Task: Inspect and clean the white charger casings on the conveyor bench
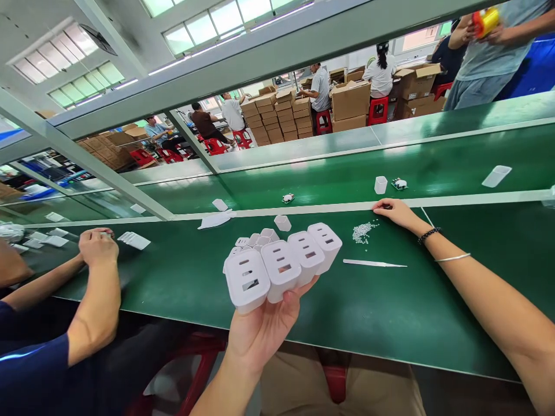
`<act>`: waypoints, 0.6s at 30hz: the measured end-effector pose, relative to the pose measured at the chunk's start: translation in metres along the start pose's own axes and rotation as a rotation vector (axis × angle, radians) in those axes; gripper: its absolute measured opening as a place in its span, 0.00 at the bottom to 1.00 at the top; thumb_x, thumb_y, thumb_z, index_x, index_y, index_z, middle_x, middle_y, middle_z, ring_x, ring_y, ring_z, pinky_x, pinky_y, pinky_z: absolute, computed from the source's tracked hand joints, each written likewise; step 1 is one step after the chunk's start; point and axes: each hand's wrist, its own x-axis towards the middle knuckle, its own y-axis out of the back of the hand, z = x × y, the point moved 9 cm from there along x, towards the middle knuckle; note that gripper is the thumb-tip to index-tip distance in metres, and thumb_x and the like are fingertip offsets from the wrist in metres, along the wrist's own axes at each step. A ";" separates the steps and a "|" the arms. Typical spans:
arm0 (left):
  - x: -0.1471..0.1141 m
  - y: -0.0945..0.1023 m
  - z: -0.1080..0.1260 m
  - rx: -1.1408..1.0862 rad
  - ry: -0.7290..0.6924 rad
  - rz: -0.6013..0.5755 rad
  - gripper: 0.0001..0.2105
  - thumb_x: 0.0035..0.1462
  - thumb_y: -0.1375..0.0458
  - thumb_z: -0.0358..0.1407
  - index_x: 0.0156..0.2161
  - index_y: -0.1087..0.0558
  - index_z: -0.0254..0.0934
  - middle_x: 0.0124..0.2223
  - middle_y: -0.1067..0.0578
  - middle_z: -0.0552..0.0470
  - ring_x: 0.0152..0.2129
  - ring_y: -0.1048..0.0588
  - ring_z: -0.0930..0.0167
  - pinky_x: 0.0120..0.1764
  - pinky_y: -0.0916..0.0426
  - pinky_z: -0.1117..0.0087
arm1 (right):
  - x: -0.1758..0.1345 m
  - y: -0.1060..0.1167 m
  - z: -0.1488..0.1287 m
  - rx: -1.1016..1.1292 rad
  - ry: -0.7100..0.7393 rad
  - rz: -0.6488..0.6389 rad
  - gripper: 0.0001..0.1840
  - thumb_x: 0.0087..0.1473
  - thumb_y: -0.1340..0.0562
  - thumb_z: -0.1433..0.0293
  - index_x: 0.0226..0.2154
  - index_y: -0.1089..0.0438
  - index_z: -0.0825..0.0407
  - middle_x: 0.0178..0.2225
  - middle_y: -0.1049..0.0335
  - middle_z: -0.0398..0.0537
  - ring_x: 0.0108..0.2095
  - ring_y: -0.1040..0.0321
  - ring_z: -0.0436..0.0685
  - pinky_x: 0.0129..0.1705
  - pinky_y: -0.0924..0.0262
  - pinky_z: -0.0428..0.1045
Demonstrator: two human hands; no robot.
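Observation:
In my left hand is a row of several white charger housings, raised over the bench with their slotted port faces turned up toward me. My fingers are wrapped beneath the row, partly hidden by it. Behind it, more white housings stand in a group on the green surface, with one separate housing beyond. My right hand rests at the white strip along the belt, fingers extended and nothing visible in them. Small clear pieces lie scattered near it, and a thin white pointed tool lies closer to me.
On the green belt are a white housing, circuit boards and a white cover. A co-worker's hand works at left near flat white pieces. A metal frame crosses above the belt.

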 end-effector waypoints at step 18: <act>0.117 0.085 0.087 1.344 -0.363 0.436 0.32 0.33 0.31 0.28 0.48 0.36 0.39 0.42 0.29 0.52 0.44 0.29 0.67 0.47 0.33 0.68 | -0.004 -0.003 -0.010 0.049 0.013 0.005 0.20 0.44 0.35 0.54 0.31 0.24 0.53 0.35 0.23 0.50 0.37 0.31 0.60 0.46 0.37 0.55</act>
